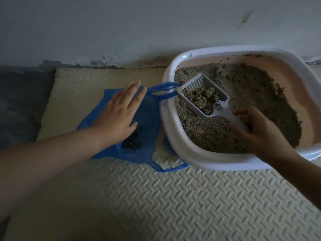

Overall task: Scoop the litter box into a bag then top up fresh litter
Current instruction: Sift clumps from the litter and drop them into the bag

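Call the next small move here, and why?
Probably swing the scoop left over the blue bag and tip it. The right hand holds it loaded with clumps above the litter box, while the left hand rests flat on the bag, which already has a dark pile on it.

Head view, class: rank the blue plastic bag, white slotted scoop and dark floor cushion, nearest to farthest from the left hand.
1. Blue plastic bag, directly under the left hand.
2. White slotted scoop, to its right, over the litter box.
3. Dark floor cushion, far left.
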Available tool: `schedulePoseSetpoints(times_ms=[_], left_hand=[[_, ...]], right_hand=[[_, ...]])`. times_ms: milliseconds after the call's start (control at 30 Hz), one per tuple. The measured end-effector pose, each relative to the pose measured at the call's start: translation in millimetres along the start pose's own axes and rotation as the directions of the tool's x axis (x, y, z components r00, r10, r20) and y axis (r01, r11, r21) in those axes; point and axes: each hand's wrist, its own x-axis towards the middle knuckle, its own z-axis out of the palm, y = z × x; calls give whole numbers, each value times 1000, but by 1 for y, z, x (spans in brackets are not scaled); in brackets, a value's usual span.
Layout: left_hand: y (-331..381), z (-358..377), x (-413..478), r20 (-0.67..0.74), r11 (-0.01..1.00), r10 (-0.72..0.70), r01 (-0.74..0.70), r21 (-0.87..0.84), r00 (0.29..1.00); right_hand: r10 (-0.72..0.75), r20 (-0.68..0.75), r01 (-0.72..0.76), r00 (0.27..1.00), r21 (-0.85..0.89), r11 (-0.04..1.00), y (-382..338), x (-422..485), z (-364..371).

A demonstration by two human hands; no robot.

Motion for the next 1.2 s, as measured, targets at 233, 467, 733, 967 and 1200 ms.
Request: schedulePoseSetpoints(times_ms=[233,467,733,967,1200], left_hand=[[-19,-22,-17,-124,983,-160,147,-109,979],[-26,-32,-21,-171,953,-178,126,-275,969],[-31,-35,-26,-155,869,-318,222,-443,935],[-39,-37,-15,-104,659,-550,354,-664,829],[-33,-34,-15,-92,663,-509,322,-676,856]], right_hand=[[-139,97,132,986,75,988,-26,0,5],[-256,269,266,929,-2,964,-47,15,9],[-294,443,409,847,-189,893,-93,47,30],[-288,509,409,811,-143,901,-104,56,28],[-262,539,403,800,-160,901,-100,54,40]])
